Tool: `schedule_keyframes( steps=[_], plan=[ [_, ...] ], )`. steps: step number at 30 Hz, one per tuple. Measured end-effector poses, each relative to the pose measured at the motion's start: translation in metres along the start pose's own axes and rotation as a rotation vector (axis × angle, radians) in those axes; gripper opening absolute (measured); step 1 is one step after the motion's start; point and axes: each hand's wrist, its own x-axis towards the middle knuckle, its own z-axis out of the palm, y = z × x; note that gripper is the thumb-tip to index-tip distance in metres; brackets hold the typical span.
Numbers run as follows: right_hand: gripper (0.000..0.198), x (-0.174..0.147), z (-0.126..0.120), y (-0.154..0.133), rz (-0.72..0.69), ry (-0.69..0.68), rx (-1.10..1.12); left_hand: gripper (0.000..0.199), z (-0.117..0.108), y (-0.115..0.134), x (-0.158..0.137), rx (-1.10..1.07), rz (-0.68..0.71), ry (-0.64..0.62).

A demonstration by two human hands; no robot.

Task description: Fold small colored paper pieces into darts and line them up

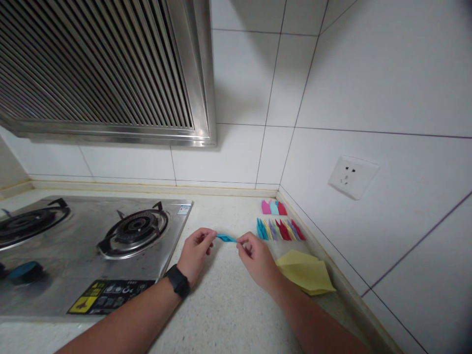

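A small blue folded paper piece (226, 238) is stretched between my two hands, just above the speckled counter (228, 300). Its left end is pinched by the thumb and fingers of my left hand (196, 253). My right hand (256, 258) pinches the other end. Right of my hands lies a row of folded paper pieces (282, 229) in blue, yellow, purple and red. Behind that row sit a few more paper pieces (274, 207) in pink, light blue and red. Yellow paper sheets (306, 273) lie beside my right forearm, which covers part of them.
A steel gas stove (84, 268) with black burners (138, 225) takes up the left side. Above it hangs a range hood (110, 64), low over the counter. White tiled walls meet at the back right corner, and a power socket (353, 176) is on the right wall.
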Motion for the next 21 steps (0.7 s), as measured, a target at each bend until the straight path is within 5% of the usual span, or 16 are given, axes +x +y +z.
schedule_keyframes(
  steps=[21],
  plan=[
    [0.017,-0.007,-0.014,-0.032,-0.427,-0.222,-0.378,0.037,0.002,0.000,-0.001,-0.055,-0.077,0.019]
  ],
)
